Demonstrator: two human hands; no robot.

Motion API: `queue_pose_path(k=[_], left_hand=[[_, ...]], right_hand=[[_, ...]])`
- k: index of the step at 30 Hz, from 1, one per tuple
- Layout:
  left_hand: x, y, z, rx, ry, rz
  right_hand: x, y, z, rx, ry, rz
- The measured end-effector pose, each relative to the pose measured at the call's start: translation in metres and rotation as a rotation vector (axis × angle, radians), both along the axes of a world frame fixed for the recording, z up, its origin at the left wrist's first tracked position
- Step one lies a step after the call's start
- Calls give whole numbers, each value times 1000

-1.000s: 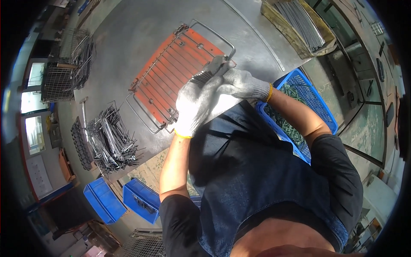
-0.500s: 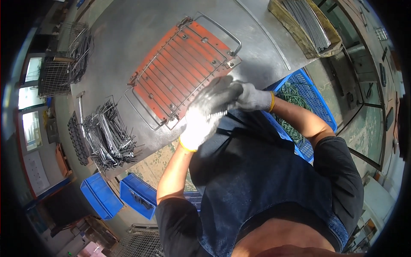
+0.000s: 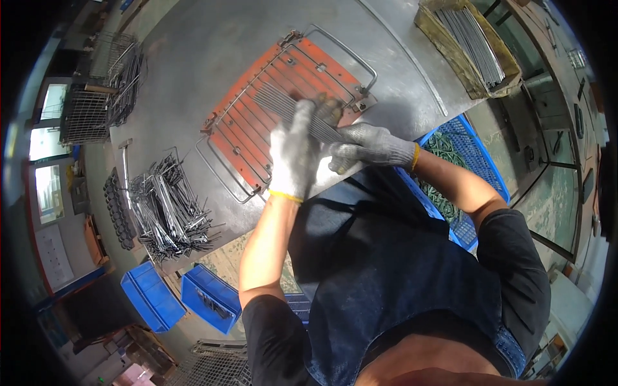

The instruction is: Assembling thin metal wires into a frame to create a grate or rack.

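Both gloved hands meet over the near edge of the grey metal table [image 3: 212, 38]. The left hand [image 3: 295, 151] has its fingers curled together around a bundle of thin metal rods [image 3: 283, 106], gripping it near its near end; the right hand [image 3: 360, 147] closes on the same bundle just to the right of the left fingers, its fingertips tucked under the rods. Half a second ago the hands were bunched at the table's edge, below the jig; now they have risen over it and the rods fan out beyond the fingertips.

Directly under and beyond the fingers lies the orange welding jig [image 3: 283, 96] with a wire frame [image 3: 341, 55] seated around it; the bundle rests slanted across its slats.

To the right of the right hand, below the table edge, sits a blue crate [image 3: 479, 174] holding dark green pieces. Well to the left of the left fingers lies a heap of bent wire parts [image 3: 167, 212], and two more blue bins [image 3: 174, 296] stand on the floor. Far beyond the fingertips, at the table's far right corner, a wooden tray [image 3: 463, 58] holds straight rods.
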State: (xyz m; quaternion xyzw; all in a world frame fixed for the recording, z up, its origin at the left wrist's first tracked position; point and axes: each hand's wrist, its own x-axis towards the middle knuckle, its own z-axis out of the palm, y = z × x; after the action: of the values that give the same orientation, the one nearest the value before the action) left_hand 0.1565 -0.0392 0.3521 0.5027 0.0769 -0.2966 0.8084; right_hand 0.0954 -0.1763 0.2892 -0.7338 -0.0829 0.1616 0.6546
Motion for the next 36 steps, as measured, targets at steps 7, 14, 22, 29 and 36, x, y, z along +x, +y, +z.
queue_pose_path(k=[7,14,22,29,36], left_hand=[[61,-2,-43,-347,179,-199],[81,-12,-49,-78,277,-156],[91,-11,-7,984,-301,-531],[92,-7,-41,1106,-1544,-333],[87,-15,-47,1478,-1664,-349]], right_hand=[[34,3,12,578,496,-81],[50,-14,10,687,438,-84],[53,-21,-2,-475,-930,9],[54,-12,18,-49,116,-87],[64,-81,53,-994,-620,-352]])
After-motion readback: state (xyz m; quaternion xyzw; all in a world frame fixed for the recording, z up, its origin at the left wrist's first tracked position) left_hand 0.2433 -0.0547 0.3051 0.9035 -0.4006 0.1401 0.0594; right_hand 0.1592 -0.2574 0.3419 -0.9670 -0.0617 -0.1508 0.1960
